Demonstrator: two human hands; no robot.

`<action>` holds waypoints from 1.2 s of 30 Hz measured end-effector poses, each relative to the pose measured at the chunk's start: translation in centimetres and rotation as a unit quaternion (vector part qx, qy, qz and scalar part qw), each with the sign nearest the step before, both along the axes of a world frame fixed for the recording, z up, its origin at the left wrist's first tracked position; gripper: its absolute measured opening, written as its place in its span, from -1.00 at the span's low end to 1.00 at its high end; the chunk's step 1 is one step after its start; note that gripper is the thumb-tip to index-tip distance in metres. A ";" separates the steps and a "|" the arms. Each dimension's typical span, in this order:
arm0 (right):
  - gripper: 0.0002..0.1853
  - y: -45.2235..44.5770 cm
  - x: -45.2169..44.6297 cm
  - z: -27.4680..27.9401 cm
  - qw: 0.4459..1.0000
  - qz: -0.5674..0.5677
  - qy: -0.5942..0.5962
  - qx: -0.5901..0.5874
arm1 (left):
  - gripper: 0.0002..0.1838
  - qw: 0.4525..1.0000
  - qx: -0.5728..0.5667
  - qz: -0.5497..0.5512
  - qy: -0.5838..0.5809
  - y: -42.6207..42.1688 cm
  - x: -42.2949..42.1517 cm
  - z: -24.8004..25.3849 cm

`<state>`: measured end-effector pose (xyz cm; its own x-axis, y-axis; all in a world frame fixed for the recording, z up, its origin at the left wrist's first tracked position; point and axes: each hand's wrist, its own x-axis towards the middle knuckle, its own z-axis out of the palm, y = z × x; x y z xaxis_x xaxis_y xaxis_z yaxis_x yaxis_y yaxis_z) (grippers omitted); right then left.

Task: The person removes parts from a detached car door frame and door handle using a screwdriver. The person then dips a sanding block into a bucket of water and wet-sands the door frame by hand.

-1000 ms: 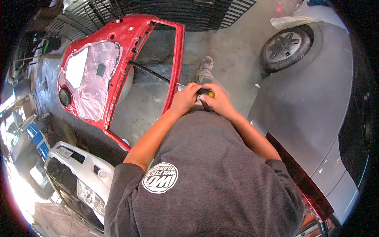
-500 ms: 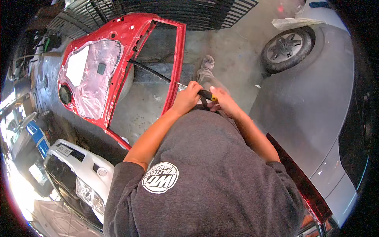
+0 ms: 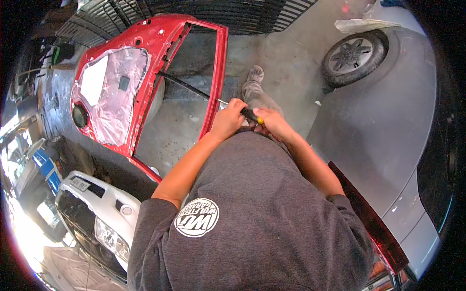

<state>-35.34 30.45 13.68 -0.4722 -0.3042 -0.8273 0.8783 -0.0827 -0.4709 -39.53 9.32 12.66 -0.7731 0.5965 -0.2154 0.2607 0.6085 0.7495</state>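
Observation:
A screwdriver [image 3: 249,115] with a black handle and a yellow end lies between my hands in front of my waist. Its thin metal shaft points left, and the tip meets or passes close to the window frame of a red car door [image 3: 221,63]; I cannot tell whether it touches. My left hand [image 3: 229,119] is closed around the front of the handle, by the shaft. Closed on the yellow rear end is my right hand [image 3: 274,124]. A black strip [image 3: 184,86] crosses the door's window opening toward the same spot. Some fingertips are hidden.
Clear plastic sheeting [image 3: 121,97] covers the door's inner panel. To the right stands a grey car body [image 3: 369,126] with a wheel [image 3: 354,56]. A white bumper [image 3: 104,194] with a headlight is at lower left. Black metal grating [image 3: 233,19] lies beyond the door.
Both hands have shifted very slightly, and the right hand now covers a little more of the screwdriver's yellow end. The red door stays in place.

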 end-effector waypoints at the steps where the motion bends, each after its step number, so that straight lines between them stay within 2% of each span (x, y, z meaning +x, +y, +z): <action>1: -0.52 -0.5 0.3 -0.6 0.993 0.046 0.086 0.063 | -0.58 1.000 -0.002 0.011 -0.009 0.0 0.1 0.3; 2: -0.51 -0.9 0.7 -1.2 0.973 0.090 0.172 0.125 | -0.59 1.000 -0.003 0.020 -0.018 -0.1 0.2 0.7; 4: -0.49 -1.2 1.0 -3.6 0.870 0.127 0.400 0.258 | -0.61 0.995 0.047 0.075 0.038 -0.7 0.2 1.0; 6: -0.48 -0.8 0.2 -4.4 0.879 0.175 0.373 0.241 | -0.63 0.981 0.061 0.163 0.090 -2.0 -0.2 0.6; 7: -0.48 -0.9 -1.6 -2.0 0.939 0.202 0.231 0.157 | -0.64 0.967 0.050 0.222 0.114 -3.1 -0.5 -0.8; 8: -0.47 -1.2 -2.8 -0.7 0.969 0.222 0.082 0.068 | -0.65 0.949 0.039 0.280 0.137 -4.4 -0.8 -2.4; 10: -0.50 -2.2 -4.2 -2.1 0.971 0.227 0.047 0.052 | -0.71 0.883 0.061 0.464 0.033 -6.5 -1.8 -6.7; 11: -0.51 -2.9 -5.0 -2.5 0.967 0.243 0.042 0.056 | -0.71 0.849 0.118 0.505 -0.105 -7.5 -2.5 -8.2; 13: -0.59 -5.0 -5.9 -4.1 0.965 0.240 0.062 0.088 | -0.70 0.715 0.223 0.550 -0.370 -9.2 -3.7 -11.0; 16: -0.65 -7.4 -7.2 -6.2 0.947 0.293 0.069 0.108 | -0.66 0.693 0.243 0.514 -0.443 -9.3 -4.4 -14.6; 17: -0.64 -7.8 -7.6 -6.5 0.884 0.405 0.162 0.167 | -0.66 0.677 0.279 0.511 -0.451 -9.3 -4.3 -15.6; 18: -0.63 -8.2 -7.9 -6.4 0.796 0.505 0.251 0.220 | -0.67 0.660 0.314 0.507 -0.458 -9.2 -4.2 -16.1; 20: -0.63 -8.6 -8.1 -6.2 0.720 0.563 0.305 0.268 | -0.68 0.640 0.344 0.514 -0.457 -9.2 -3.7 -16.9; 22: -0.66 -8.6 -8.7 -5.2 0.783 0.500 0.249 0.274 | -0.69 0.638 0.335 0.534 -0.441 -8.8 -3.9 -16.4; 25: -0.60 -9.6 -8.9 -4.3 0.927 0.306 0.082 0.202 | -0.75 0.643 0.339 0.523 -0.446 -8.8 -3.9 -15.3; 28: -0.62 -9.9 -9.3 -5.5 0.893 0.373 0.117 0.222 | -0.75 0.619 0.347 0.557 -0.432 -7.8 -3.6 -13.5; 31: -0.61 -10.0 -9.2 -5.8 0.844 0.407 0.205 0.285 | -0.73 0.630 0.341 0.544 -0.437 -8.1 -3.7 -13.5; 33: -0.62 -10.0 -9.4 -6.1 0.831 0.439 0.197 0.280 | -0.73 0.666 0.322 0.518 -0.430 -8.0 -3.3 -13.6; 34: -0.63 -10.2 -9.7 -6.4 0.826 0.452 0.194 0.276 | -0.72 0.686 0.309 0.503 -0.425 -8.3 -3.5 -13.7; 36: -0.67 -10.5 -10.0 -6.3 0.867 0.402 0.156 0.249 | -0.73 0.692 0.298 0.503 -0.423 -8.3 -3.6 -13.6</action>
